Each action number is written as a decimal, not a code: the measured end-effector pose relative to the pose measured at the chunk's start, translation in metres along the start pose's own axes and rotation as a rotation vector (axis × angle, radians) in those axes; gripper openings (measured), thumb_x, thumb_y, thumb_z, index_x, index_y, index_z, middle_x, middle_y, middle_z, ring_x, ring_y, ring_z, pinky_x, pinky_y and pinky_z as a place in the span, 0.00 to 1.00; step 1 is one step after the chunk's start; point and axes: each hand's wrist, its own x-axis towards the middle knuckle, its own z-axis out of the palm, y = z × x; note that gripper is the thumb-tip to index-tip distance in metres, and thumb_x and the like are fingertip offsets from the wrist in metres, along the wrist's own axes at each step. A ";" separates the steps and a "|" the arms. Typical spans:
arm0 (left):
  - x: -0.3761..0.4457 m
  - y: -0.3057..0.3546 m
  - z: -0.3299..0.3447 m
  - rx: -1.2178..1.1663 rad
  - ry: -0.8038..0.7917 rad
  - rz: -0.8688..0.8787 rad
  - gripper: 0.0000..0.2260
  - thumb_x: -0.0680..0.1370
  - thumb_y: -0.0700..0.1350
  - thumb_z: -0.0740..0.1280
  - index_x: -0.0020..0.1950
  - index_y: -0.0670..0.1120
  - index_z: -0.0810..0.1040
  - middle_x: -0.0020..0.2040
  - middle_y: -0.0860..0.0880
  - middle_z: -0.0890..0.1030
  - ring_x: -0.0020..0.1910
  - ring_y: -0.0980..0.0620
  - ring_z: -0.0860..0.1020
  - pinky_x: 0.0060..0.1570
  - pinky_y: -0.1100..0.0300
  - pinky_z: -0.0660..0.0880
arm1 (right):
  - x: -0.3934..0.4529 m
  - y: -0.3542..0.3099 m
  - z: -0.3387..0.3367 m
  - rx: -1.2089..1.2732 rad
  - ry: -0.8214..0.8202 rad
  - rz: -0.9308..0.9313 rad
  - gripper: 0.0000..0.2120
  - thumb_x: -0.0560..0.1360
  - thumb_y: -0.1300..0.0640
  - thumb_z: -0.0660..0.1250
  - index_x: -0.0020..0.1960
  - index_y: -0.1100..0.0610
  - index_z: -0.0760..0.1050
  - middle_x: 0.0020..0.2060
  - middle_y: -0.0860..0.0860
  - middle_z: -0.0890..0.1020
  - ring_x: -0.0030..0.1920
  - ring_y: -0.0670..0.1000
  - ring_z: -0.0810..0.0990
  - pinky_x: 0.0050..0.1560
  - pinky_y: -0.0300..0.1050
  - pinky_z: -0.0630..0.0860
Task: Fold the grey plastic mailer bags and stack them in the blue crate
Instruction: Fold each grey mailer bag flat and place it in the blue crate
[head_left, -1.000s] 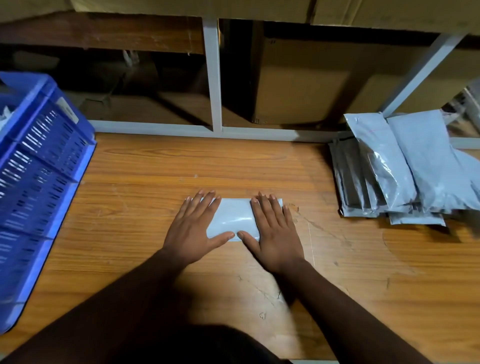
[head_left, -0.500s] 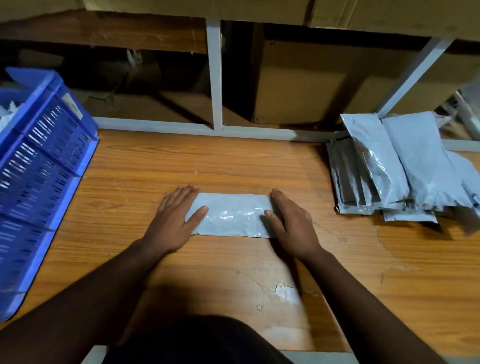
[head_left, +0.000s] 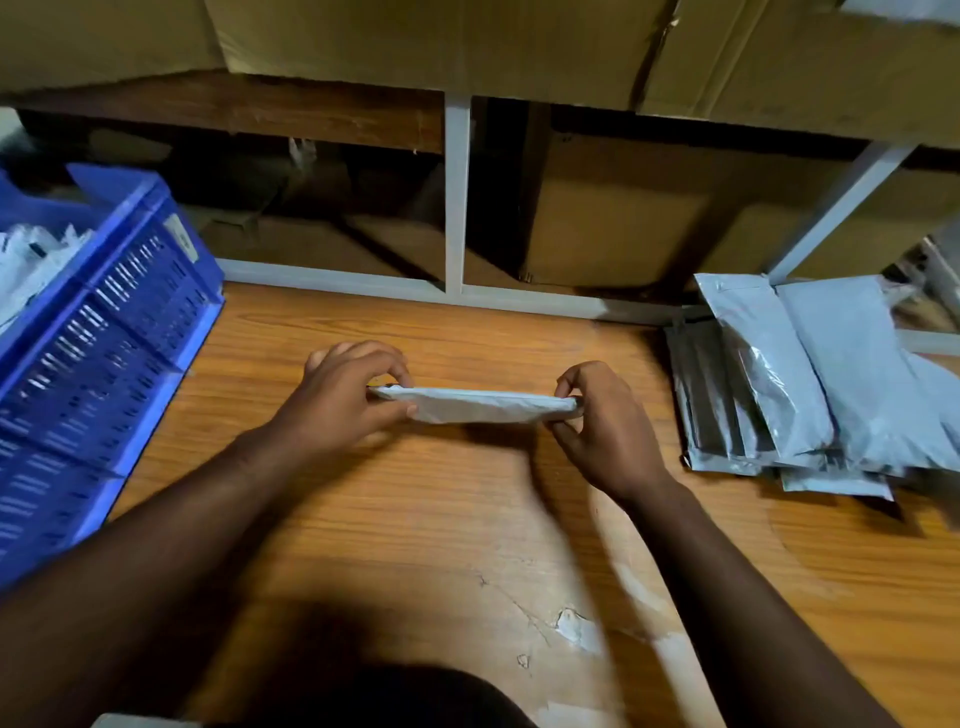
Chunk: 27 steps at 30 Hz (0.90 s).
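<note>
A folded grey mailer bag (head_left: 480, 405) hangs just above the wooden table (head_left: 467, 545), seen almost edge-on. My left hand (head_left: 345, 397) pinches its left end between thumb and fingers. At the other end my right hand (head_left: 602, 421) pinches it the same way. The blue crate (head_left: 104, 332) stands at the left with pale folded bags (head_left: 31, 260) inside. At the right lies a pile of grey mailer bags (head_left: 810, 379), some overlapping.
A white metal shelf frame (head_left: 457, 208) runs along the table's far edge, with cardboard boxes (head_left: 623, 218) behind and above it. The tabletop has chipped patches (head_left: 574, 626) near the front edge.
Both hands went from pressing flat on the bag to pinching its two ends. The bag has come up off the table and tilted nearly edge-on.
</note>
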 end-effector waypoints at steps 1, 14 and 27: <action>-0.002 0.004 0.001 0.071 0.063 0.075 0.12 0.73 0.54 0.78 0.52 0.59 0.79 0.63 0.62 0.76 0.64 0.59 0.70 0.63 0.55 0.59 | 0.001 -0.003 0.002 -0.043 0.063 -0.007 0.15 0.72 0.58 0.75 0.52 0.48 0.71 0.50 0.46 0.75 0.48 0.50 0.73 0.45 0.49 0.69; -0.035 0.003 0.060 0.181 0.003 0.105 0.12 0.81 0.62 0.62 0.54 0.55 0.76 0.73 0.54 0.74 0.73 0.52 0.71 0.72 0.53 0.59 | -0.015 -0.005 0.023 0.126 -0.220 -0.008 0.23 0.71 0.48 0.63 0.64 0.50 0.77 0.65 0.45 0.79 0.69 0.50 0.74 0.71 0.49 0.64; -0.003 0.015 0.117 0.287 0.039 0.036 0.24 0.86 0.50 0.49 0.78 0.43 0.70 0.78 0.46 0.70 0.79 0.48 0.65 0.78 0.50 0.57 | 0.007 -0.039 0.130 -0.237 -0.152 -0.114 0.24 0.86 0.51 0.53 0.78 0.60 0.68 0.75 0.56 0.74 0.78 0.59 0.67 0.79 0.60 0.58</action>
